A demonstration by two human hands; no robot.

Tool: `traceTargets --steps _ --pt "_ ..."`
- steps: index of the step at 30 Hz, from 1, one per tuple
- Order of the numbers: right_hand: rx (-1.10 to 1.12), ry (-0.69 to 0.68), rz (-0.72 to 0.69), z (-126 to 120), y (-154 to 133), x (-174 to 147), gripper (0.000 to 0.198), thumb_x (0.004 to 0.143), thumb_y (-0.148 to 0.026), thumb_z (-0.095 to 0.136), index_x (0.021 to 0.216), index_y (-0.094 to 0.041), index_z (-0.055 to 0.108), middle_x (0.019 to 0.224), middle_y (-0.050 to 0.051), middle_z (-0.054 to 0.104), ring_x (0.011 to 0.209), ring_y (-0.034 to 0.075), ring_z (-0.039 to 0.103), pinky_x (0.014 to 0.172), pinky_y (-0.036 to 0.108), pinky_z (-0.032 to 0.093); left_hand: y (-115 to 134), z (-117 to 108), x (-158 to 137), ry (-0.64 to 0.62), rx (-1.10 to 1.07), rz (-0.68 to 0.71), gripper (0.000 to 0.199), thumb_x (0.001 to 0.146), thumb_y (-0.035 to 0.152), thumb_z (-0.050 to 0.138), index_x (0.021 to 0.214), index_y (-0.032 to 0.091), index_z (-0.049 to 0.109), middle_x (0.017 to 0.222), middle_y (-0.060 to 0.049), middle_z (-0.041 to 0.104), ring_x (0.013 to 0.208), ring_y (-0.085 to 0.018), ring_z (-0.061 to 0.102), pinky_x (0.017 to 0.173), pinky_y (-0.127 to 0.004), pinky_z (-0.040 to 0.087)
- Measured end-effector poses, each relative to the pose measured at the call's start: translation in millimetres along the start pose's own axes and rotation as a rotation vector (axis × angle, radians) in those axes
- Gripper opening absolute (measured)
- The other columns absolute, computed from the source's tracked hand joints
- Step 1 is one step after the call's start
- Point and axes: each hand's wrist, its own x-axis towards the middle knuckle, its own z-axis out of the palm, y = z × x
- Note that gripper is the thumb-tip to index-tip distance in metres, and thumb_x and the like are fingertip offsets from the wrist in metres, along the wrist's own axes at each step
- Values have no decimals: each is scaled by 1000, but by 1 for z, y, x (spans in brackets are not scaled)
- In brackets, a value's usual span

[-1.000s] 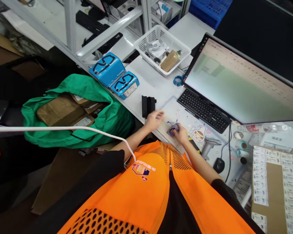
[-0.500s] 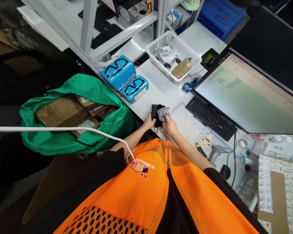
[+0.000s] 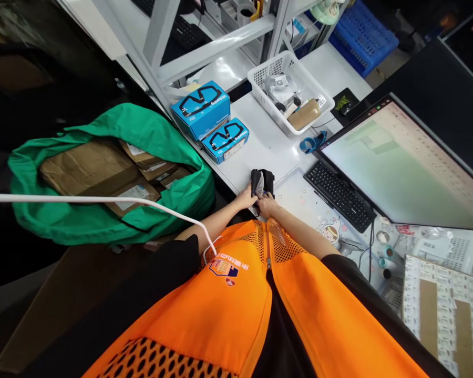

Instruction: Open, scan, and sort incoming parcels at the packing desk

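A small black pouch [image 3: 268, 177] stands with its mouth open at the near edge of the white desk. My left hand [image 3: 246, 198] grips its left side, the fingers closed around the fabric. Inside the mouth shows a piece of clear plastic [image 3: 259, 182], apparently a bag, with a small blue spot beside my fingertips. My right hand [image 3: 268, 205] is closed at the front of the pouch, its fingertips against the plastic and partly hidden in the opening. What the blue spot belongs to is too small to tell.
Two blue boxes [image 3: 201, 109] stand left on the desk, before a white basket [image 3: 255, 79] of small goods. A tape roll [image 3: 308, 145], keyboard [image 3: 339, 195] and monitor [image 3: 410, 157] lie right. A green bag [image 3: 189, 210] of cartons sits left; a white cable [image 3: 157, 206] crosses in front.
My right hand has brought the clear plastic down from above the pouch into its mouth. The pouch now stands more upright and wider open, and my hands are closer together. The view has shifted slightly.
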Motion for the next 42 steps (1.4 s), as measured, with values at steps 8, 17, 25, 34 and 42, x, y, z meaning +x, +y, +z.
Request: traceTargets --steps 8,17,25,34,42 --pt "99 120 -157 -5 1 -40 71 94 -29 59 163 -14 48 181 17 21 158 43 39 129 63 26 -12 -8 -19 12 27 -90 57 94 17 64 150 12 60 144 -18 70 132 -35 68 114 -43 54" --pt "532 626 192 1 18 -63 45 97 -24 51 138 -14 66 147 21 65 139 33 60 118 51 47 -11 -6 -36 -15 91 -164 65 95 27 70 157 17 52 143 -17 71 133 -36 68 112 -43 53" --pt "724 438 512 34 2 -50 14 90 -26 68 102 -19 65 78 4 71 75 21 68 76 31 51 7 1 -45 -65 173 -176 119 80 45 89 172 19 20 141 -20 71 130 -41 69 106 -47 53" --pt "1132 520 273 -13 16 -1 40 83 -29 67 121 -18 63 90 4 73 76 20 71 76 35 61 19 19 -48 44 195 -236 83 103 49 62 172 25 24 138 -19 73 123 -40 73 103 -49 55" --pt "1081 632 471 8 43 -17 58 77 -34 69 133 -19 62 122 14 74 107 26 72 106 48 58 -3 7 -30 109 -274 -339 77 100 57 68 162 16 46 139 -22 71 137 -42 63 118 -52 45"
